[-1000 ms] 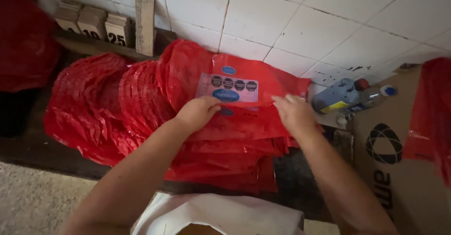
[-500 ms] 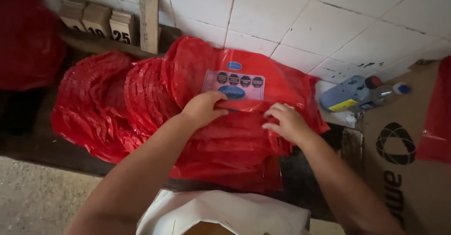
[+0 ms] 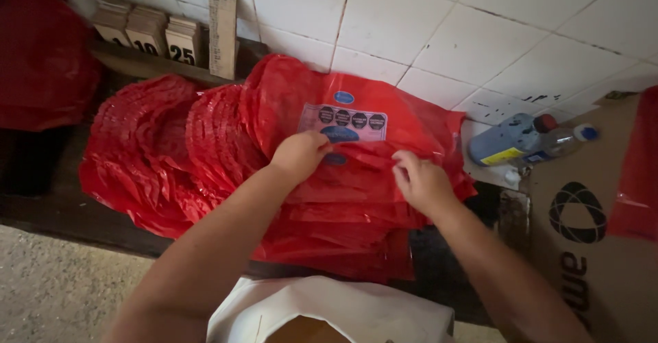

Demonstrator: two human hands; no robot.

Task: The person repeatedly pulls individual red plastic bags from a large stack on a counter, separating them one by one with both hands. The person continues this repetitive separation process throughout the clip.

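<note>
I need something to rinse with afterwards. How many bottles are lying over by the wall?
2, both on their sides right of the red bags: a blue bottle with a red cap, and a clear bottle with a blue cap beside it. The cardboard box may hide others.

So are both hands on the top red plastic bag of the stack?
Yes, the left hand and the right hand both press on the top red plastic bag, just below its printed label.
</note>
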